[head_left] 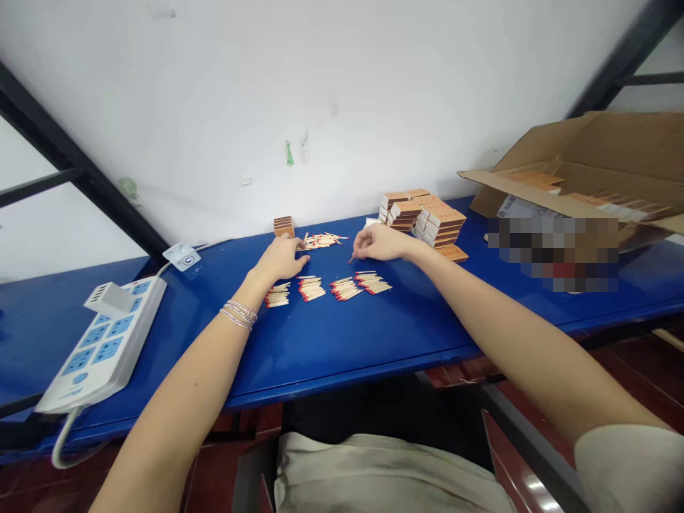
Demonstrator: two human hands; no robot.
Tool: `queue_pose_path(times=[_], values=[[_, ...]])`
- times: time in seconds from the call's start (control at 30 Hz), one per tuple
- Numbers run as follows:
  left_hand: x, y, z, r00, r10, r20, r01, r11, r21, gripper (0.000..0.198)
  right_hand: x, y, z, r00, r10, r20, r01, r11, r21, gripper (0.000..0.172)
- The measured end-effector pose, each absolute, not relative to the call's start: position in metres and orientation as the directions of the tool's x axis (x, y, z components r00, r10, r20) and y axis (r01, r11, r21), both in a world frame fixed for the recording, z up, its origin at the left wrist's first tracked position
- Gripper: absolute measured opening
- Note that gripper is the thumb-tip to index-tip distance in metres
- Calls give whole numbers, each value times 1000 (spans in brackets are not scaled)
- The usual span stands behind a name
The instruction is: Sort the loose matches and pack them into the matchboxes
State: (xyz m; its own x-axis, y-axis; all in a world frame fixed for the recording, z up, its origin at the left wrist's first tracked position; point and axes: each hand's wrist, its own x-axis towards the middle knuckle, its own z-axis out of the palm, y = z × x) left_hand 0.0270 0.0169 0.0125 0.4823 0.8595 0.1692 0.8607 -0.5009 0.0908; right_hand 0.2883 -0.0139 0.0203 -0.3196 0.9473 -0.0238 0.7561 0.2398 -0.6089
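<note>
My right hand is closed in a pinch on a single match, whose end points down over the blue table. My left hand rests at the left edge of a loose pile of matches, thumb and forefinger apart; its other fingers are partly hidden. Nearer to me, red-headed matches lie in several small rows. One row is just below my left hand, another lies to its right, and two more, a middle row and a right row, sit in front of my right hand.
Stacked matchboxes stand behind my right hand, and a smaller matchbox stack is by the wall. An open cardboard box with more matchboxes is at the right. A white power strip lies at the left on the blue table.
</note>
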Motion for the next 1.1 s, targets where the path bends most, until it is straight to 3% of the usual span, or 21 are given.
queue_pose_path(times=[0.13, 0.27, 0.53, 0.63, 0.87, 1.1], values=[[21, 23, 9, 473, 867, 158, 872, -486, 55, 45, 298, -18, 31, -412, 894, -173, 853, 312, -418, 12], [21, 27, 7, 506, 846, 170, 849, -523, 76, 40, 304, -20, 36, -495, 838, -229, 829, 377, -412, 15], [22, 26, 8, 526, 833, 170, 841, -539, 42, 33, 280, -16, 17, -399, 902, 165, 792, 430, -433, 20], [24, 23, 9, 532, 825, 188, 834, -550, 52, 28, 269, -14, 11, -374, 902, 213, 795, 431, -428, 19], [36, 13, 13, 555, 812, 181, 784, -583, 212, 20, 257, -11, -3, -372, 868, 329, 780, 485, -396, 16], [52, 3, 12, 656, 736, 164, 695, -675, 248, 16, 241, -12, -13, -442, 837, 324, 710, 546, -444, 12]])
